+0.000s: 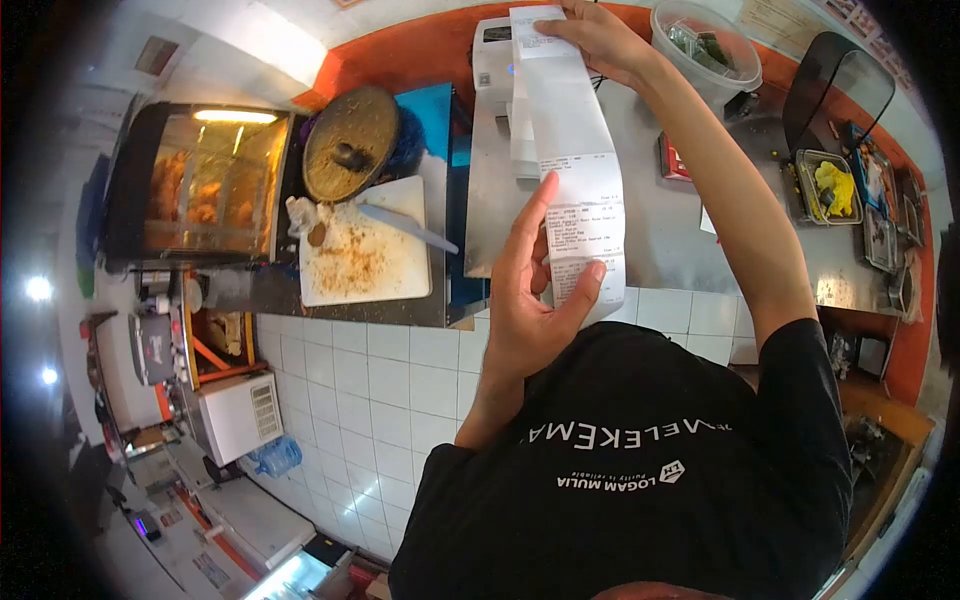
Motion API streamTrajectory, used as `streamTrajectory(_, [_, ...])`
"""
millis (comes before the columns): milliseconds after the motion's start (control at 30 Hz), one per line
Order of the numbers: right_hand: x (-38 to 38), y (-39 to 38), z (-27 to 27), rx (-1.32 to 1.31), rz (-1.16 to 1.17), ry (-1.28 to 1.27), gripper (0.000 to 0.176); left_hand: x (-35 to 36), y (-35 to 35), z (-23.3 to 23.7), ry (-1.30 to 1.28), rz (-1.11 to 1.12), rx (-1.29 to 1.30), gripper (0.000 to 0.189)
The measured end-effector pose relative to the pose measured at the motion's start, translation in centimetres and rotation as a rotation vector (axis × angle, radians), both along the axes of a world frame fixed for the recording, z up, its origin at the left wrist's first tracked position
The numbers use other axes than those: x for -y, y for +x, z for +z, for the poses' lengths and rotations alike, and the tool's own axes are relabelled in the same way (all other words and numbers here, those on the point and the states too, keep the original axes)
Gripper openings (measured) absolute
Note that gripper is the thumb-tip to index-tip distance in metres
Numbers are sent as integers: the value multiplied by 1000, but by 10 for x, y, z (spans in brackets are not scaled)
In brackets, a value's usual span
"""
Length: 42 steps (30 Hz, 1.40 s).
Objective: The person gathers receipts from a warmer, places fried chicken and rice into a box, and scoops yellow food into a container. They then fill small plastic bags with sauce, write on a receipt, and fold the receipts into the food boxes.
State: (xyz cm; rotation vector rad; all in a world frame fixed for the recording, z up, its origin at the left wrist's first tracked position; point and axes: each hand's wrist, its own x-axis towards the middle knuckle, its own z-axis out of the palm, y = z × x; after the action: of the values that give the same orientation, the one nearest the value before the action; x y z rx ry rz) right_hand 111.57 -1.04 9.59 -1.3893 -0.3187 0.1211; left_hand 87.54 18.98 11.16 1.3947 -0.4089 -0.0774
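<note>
A long strip of printed receipt paper (580,115) stretches between my two hands. My left hand (535,300) holds its lower part, the thumb pressed on the printed lines and the index finger lying along the edge. Near the top of the strip, my right hand (600,38) pinches the paper with its thumb on the front. Several blocks of small print show on it, with a blank stretch in the middle. Just left of the paper's upper part stands a white receipt printer (493,75), partly covered by the strip.
Below the paper is a steel counter (650,235). A clear plastic tub (708,50) stands at its back, and a container of yellow food (830,188) sits to the right. At left are a cutting board (345,270) with a knife (408,228), a round lid (350,130) and a lit display case (205,190).
</note>
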Motion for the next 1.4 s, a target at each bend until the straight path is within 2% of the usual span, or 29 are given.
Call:
streamTrajectory(33, [3, -2, 6, 79, 47, -20, 51, -3, 11, -4, -8, -15, -8, 76])
streamTrajectory(67, [7, -9, 16, 69, 31, -29, 51, -6, 22, -8, 29, -39, 24, 77])
streamTrajectory(133, [15, -34, 30, -125, -118, -412, 76, -9, 40, -13, 53, -74, 43, 79])
streamTrajectory(167, [18, -49, 19, -81, -278, -428, 50, -9, 50, -14, 25, -95, 55, 82])
streamTrajectory(200, [23, -68, 6, -30, -434, -444, 36, -9, 58, -15, -3, -112, 70, 84])
streamTrajectory(267, [37, -112, -3, -77, -358, -361, 40, -7, 74, -20, -27, -136, 53, 89])
streamTrajectory(333, [29, -158, -2, -210, -211, -164, 28, -4, 87, -24, -39, -171, 43, 93])
streamTrajectory(400, [14, -182, 9, -266, -150, -78, 23, -1, 99, -31, -57, -222, 25, 99])
streamTrajectory(633, [-1, -188, 14, -307, -271, -78, 30, 8, 124, -31, -23, -294, 66, 105])
streamTrajectory(800, [-2, -185, 5, -297, -298, 7, 29, 6, 133, -26, 37, -317, 88, 107])
streamTrajectory(1133, [-6, -180, -2, -293, -261, -17, 25, 3, 132, -31, 51, -272, 29, 106])
streamTrajectory(1300, [-12, -178, 3, -282, -354, 1, 21, 1, 132, -38, 90, -340, 134, 107])
streamTrajectory(1400, [-10, -180, 0, -282, -368, -35, 19, -1, 128, -36, 41, -359, 93, 106])
